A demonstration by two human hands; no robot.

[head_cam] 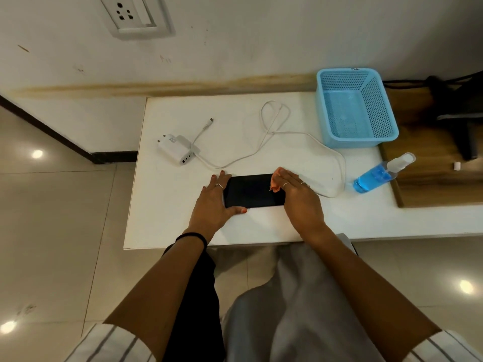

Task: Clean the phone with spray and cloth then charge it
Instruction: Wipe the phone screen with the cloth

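Head view puts you in the wiping stage, by my reading: the flat black rectangular phone [251,190] lies screen-up on the white table [167,205], and charging has not begun. Your left hand [213,202] steadies its left end, fingers along the far edge and thumb curled against the near edge. Your right hand [300,197] lies flat over the right end, fingers straight, pressing a small orange cloth [275,182] onto the glass; only a corner of it shows past your fingers. Whether spray is already on the screen, I cannot tell. Beyond the phone, the white charger brick [176,150] lies unplugged with its white cable [300,137] looped loosely and its free plug end well apart from the phone. The clear bottle of blue spray [377,176] lies on its side to your right, near the blue mesh plastic basket [355,108]. The white wall socket [136,15] is still unused.
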